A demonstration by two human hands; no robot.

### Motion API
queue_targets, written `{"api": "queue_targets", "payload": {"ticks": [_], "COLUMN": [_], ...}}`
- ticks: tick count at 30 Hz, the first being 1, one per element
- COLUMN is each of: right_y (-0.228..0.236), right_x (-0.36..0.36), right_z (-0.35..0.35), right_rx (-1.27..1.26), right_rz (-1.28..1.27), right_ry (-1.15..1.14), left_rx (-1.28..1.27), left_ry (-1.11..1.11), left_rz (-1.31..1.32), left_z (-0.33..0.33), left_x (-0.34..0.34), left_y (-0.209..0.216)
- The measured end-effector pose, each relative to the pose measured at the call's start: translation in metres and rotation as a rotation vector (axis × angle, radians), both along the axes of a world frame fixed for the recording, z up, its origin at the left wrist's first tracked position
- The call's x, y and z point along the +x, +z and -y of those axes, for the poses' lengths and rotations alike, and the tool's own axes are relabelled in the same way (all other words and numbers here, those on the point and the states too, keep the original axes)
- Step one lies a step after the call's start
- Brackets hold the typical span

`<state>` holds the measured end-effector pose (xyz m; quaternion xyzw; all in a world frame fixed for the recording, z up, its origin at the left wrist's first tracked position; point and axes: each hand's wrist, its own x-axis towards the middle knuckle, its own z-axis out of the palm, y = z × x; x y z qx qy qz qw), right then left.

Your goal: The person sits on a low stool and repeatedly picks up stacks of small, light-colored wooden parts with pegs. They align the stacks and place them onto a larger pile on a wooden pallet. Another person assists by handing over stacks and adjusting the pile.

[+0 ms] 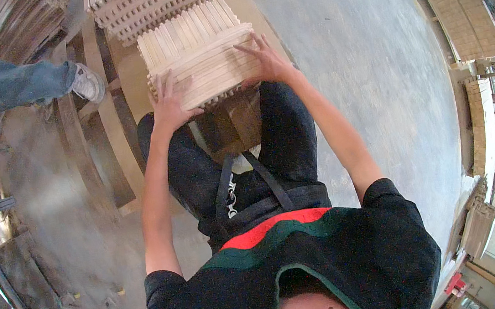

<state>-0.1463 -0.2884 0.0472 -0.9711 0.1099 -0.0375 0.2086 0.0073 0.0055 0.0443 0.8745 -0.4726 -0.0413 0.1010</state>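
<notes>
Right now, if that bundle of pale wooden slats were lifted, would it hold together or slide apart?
Probably slides apart: the bundle of slats shows loose separate layers, no strap visible. The left hand and right hand press opposite sides. Each slat looks stiff; the bundle likely heavy.

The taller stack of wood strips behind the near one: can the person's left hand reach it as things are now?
Probably yes. The left hand rests on the near bundle of wood strips, and the taller stack stands directly behind it with nothing between, though it would need a forward lean.
</notes>
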Motion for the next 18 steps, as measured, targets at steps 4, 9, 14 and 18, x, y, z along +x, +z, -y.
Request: {"api": "queue_targets", "payload": {"ticks": [4, 9, 14, 18], "right_y": [-0.016, -0.015, -0.018, -0.021], "right_x": [-0.003, -0.003, 0.001, 0.003], "right_z": [0.006, 0.001, 0.002, 0.009], "right_rx": [0.104, 0.121, 0.161, 0.149], "right_rz": [0.132, 0.143, 0.209, 0.178], "right_ry": [0.028, 0.001, 0.019, 0.007], "left_rx": [-0.092, -0.208, -0.301, -0.025], "left_ry": [-0.051, -0.094, -0.166, -0.044], "left_rz": [0.015, 0.009, 0.078, 0.035], "left_z": [-0.002, -0.008, -0.009, 0.000], "left_x": [0.005, 0.011, 0.021, 0.013], "left_y": [-0.010, -0.018, -0.025, -0.011]}}
